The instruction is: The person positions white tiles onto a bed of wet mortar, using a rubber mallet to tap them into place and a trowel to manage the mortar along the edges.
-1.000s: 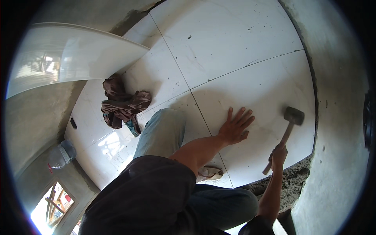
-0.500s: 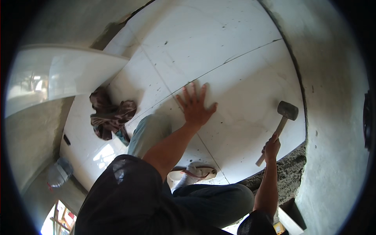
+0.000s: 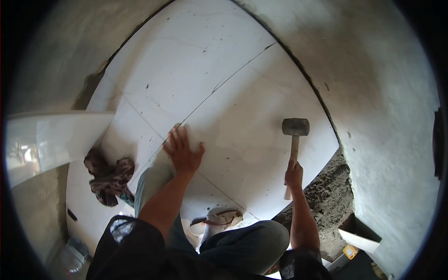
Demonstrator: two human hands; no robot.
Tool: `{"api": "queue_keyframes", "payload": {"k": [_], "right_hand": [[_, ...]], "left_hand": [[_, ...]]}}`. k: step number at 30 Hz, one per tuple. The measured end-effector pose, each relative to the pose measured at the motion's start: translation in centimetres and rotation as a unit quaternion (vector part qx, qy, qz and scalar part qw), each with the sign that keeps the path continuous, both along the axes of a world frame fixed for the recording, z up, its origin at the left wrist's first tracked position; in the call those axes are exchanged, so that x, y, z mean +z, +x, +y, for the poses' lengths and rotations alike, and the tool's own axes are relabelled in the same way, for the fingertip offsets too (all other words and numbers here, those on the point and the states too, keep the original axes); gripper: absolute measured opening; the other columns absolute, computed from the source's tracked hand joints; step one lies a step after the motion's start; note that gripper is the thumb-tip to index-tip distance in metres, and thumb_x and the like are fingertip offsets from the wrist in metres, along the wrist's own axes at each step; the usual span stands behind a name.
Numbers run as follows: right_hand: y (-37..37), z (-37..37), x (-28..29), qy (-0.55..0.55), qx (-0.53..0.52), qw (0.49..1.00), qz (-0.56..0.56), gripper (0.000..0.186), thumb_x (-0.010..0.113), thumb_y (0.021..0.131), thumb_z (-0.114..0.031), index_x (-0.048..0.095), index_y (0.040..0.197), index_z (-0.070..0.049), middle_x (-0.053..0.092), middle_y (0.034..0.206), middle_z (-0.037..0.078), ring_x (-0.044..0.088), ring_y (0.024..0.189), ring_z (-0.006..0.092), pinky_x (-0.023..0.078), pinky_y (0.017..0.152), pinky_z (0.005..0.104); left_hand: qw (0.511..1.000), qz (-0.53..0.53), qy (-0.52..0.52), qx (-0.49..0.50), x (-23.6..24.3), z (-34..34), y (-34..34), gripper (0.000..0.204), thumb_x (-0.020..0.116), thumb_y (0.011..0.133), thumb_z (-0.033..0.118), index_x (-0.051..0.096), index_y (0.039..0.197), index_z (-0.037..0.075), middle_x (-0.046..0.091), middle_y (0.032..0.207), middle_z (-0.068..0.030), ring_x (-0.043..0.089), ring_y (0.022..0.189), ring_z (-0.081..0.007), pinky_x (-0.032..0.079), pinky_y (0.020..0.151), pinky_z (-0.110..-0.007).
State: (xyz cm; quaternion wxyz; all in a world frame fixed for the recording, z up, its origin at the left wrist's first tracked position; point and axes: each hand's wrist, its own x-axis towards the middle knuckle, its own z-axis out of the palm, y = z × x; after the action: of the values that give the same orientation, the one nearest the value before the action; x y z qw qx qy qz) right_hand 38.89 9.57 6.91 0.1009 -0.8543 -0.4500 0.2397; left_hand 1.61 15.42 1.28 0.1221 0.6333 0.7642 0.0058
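My left hand (image 3: 183,154) lies with fingers spread on a white floor tile (image 3: 247,102), fingertips at a dark seam between tiles. To its right, my right hand (image 3: 294,175) grips the wooden handle of a mallet with a dark cylindrical head (image 3: 295,127), held over the tile near its right part. A strip of rough wet mortar (image 3: 333,191) shows beside that tile at the lower right. My bent knee and a shoe (image 3: 221,219) are below my hands.
A crumpled brown cloth (image 3: 107,179) lies left, under a glossy white panel (image 3: 51,140) jutting out. Grey walls (image 3: 382,107) border the tiles. A small dark object (image 3: 72,214) and plastic bottle (image 3: 74,256) sit lower left; an open box (image 3: 359,235) and yellow item (image 3: 350,252) lower right.
The view has turned, shifting cloth and panel lower in the picture. My left hand has moved across the tile to the seam. My right hand still holds the mallet.
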Motion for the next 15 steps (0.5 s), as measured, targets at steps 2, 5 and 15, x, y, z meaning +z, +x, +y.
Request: {"api": "queue_keyframes", "payload": {"k": [2,5,15], "right_hand": [[-0.5,1.6,1.4,0.031,-0.057,0.997,0.053,0.051,0.036,0.101,-0.042,0.047,0.069,-0.004,0.046,0.053,0.005,0.049,0.047,0.0162,0.041,0.047,0.0347],[-1.6,0.2,1.4,0.038,-0.214,0.965,0.148,0.051,0.040,0.100,-0.039,0.056,0.080,0.005,0.059,0.063,0.017,0.054,0.051,0.0299,0.044,0.052,0.0406],[-2.3,1.5,2.8,-0.051,-0.066,0.993,0.088,0.054,0.040,0.099,-0.043,0.054,0.077,0.004,0.056,0.057,0.017,0.055,0.046,0.0310,0.044,0.047,0.0402]], "left_hand": [[1.000,0.022,-0.006,0.015,0.0,0.0,-1.1,0.089,0.054,0.081,0.056,0.020,0.150,0.011,0.015,0.155,-0.0181,0.014,0.143,-0.0372,0.012,0.107,-0.067],[0.999,0.027,-0.025,0.017,-0.7,-1.2,-0.5,0.089,0.052,0.082,0.057,0.017,0.151,0.013,0.012,0.156,-0.0159,0.011,0.144,-0.0344,0.009,0.108,-0.067],[0.999,0.043,-0.014,0.009,-0.4,-1.2,-0.7,0.087,0.053,0.082,0.053,0.018,0.150,0.012,0.015,0.155,-0.0168,0.013,0.144,-0.0344,0.011,0.107,-0.068]]}}
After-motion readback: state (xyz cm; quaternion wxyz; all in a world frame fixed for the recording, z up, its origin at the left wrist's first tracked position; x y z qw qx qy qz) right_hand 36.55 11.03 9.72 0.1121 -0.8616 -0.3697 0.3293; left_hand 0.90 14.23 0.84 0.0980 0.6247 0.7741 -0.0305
